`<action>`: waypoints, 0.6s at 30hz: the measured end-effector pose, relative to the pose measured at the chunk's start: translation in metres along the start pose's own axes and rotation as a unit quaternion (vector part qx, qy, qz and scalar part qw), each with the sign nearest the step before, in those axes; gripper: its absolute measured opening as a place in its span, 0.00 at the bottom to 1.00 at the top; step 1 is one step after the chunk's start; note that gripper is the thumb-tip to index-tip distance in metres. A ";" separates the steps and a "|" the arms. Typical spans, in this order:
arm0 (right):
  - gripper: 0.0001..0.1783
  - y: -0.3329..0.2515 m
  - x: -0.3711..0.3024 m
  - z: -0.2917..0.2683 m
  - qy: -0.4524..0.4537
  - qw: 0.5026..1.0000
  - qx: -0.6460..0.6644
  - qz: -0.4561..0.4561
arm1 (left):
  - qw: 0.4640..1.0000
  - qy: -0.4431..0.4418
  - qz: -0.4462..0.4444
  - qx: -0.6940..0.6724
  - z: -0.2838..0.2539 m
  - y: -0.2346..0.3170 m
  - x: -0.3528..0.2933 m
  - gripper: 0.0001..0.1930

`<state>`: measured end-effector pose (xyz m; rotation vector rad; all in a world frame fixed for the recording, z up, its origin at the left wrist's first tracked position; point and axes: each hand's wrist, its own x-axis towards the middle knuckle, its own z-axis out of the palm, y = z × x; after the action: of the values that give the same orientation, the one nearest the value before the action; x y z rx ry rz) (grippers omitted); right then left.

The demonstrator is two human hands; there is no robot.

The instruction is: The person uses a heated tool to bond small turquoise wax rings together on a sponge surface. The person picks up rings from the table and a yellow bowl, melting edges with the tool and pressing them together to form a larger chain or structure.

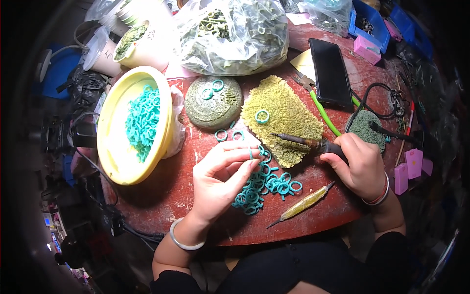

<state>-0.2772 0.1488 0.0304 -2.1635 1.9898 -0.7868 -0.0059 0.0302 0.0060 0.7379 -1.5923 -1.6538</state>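
Note:
Between the thumb and fingers of my left hand (223, 171) is a small teal ring (250, 153), seen nearly edge-on. My right hand (360, 164) is wrapped round the dark handle of a soldering iron (298, 140), whose thin tip points left above a yellow-green textured cloth (281, 105). One loose teal ring (262, 116) lies on that cloth. Under and beside my left hand spreads a pile of teal rings (252, 196), several with short stems. A pointed carving tool with a yellow wrapped grip (303, 203) rests on the red table below the iron.
A yellow basin (169, 125) with many teal pieces stands at the left. Beyond are a round greenish disc (214, 110) bearing two rings, and a plastic bag (235, 39) of green pieces. Green-handled pliers (323, 110), a phone (330, 71) and a cable lie at the right.

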 end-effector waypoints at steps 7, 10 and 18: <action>0.17 -0.003 0.001 -0.001 -0.004 1.000 -0.004 0.000 | 1.000 0.015 0.001 -0.027 -0.001 0.001 0.000 0.11; 0.17 -0.002 0.001 -0.004 0.012 0.999 0.032 0.007 | 0.995 0.033 -0.009 0.097 -0.005 0.012 0.005 0.09; 0.17 0.000 0.000 -0.001 0.019 0.999 0.027 0.000 | 0.942 -0.098 0.053 0.316 -0.007 0.010 0.005 0.13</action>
<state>-0.2775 0.1494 0.0317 -2.1352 1.9613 -0.8788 -0.0018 0.0222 0.0162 0.7925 -2.3059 -1.1561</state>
